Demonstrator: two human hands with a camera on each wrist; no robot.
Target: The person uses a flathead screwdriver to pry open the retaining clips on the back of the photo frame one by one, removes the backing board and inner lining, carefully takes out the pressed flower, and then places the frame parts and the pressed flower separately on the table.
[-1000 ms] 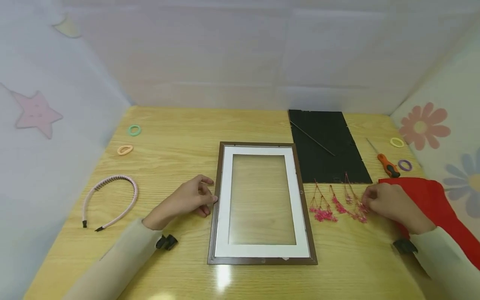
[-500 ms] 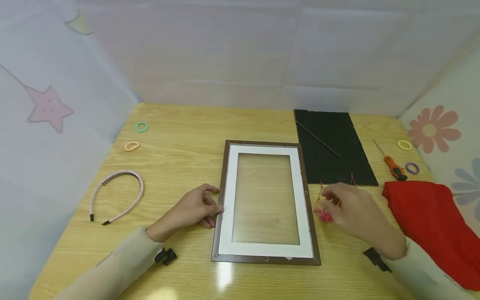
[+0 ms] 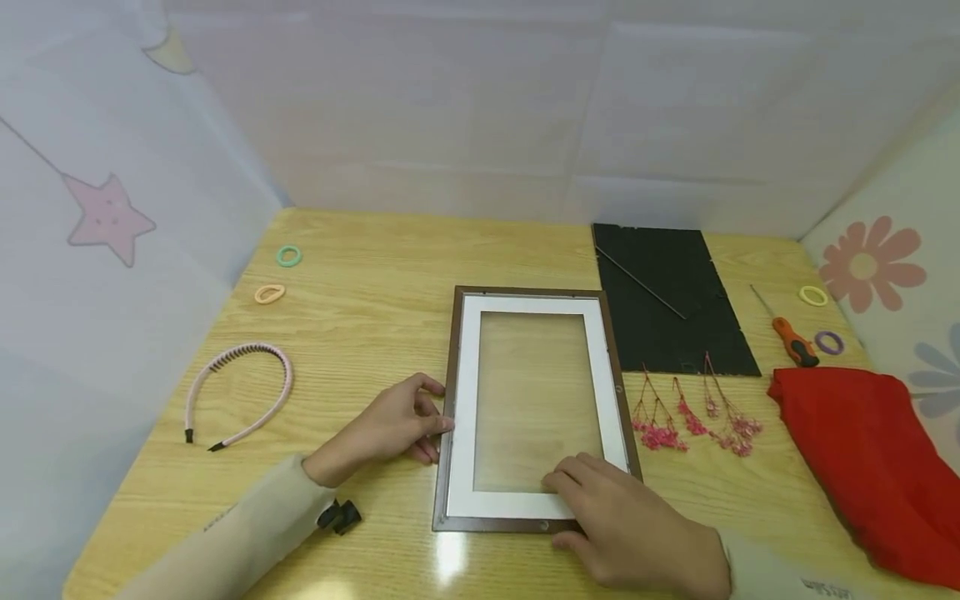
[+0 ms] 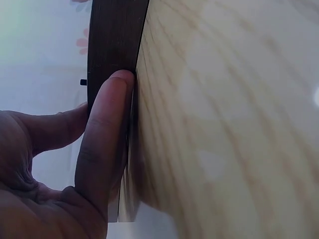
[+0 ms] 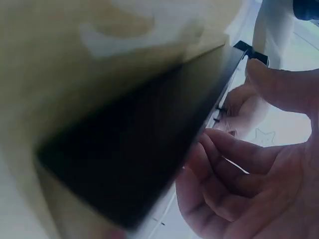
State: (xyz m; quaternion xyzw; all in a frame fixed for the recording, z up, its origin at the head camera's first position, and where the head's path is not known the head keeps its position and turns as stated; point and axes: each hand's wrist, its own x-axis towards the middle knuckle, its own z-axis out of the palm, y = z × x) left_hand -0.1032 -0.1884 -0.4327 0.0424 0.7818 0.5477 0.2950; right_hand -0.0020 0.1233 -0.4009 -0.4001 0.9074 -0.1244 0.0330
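Observation:
A brown picture frame (image 3: 612,358) with a white mat lies flat on the wooden table. My left hand (image 3: 397,423) holds its left edge, the thumb on top and fingers against the outer side. In the left wrist view, a finger (image 4: 107,107) runs along the dark frame side (image 4: 113,37). My right hand (image 3: 618,517) is over the bottom right part, fingertips at the mat and thumb just outside the lower edge. Its loosely bent fingers (image 5: 214,184) appear beside the blurred frame (image 5: 134,134) in the right wrist view; exact contact is unclear.
Pink dried flower sprigs (image 3: 660,435) lie right of the frame. Behind them are a black backing board (image 3: 660,250) with a thin rod (image 3: 641,283), an orange screwdriver (image 3: 791,340), several hair ties (image 3: 829,342) and red cloth (image 3: 855,442). A headband (image 3: 279,367) lies left.
My right hand has moved left from the flower sprigs and cloth, across to the frame's bottom right. The left hand has stayed at the left edge. The sprigs are uncovered again.

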